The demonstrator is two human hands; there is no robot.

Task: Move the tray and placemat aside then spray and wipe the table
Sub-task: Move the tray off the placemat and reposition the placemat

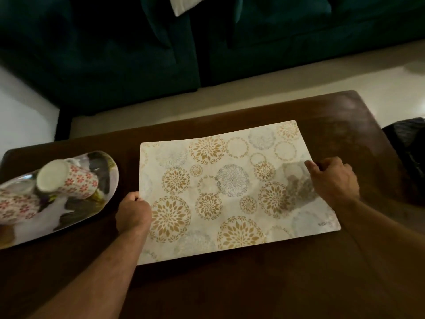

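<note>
A cream placemat [225,192] with gold and grey floral circles lies on the dark wooden table [230,284]. My left hand [133,214] pinches its left edge. My right hand [333,180] pinches its right edge, which is lifted slightly. An oval printed tray [76,212] sits at the table's left end, with two flower-patterned mugs [69,179] lying on it.
A dark green sofa [138,54] stands beyond the table, across a strip of pale floor [253,100]. A dark object [409,146] sits off the table's right edge.
</note>
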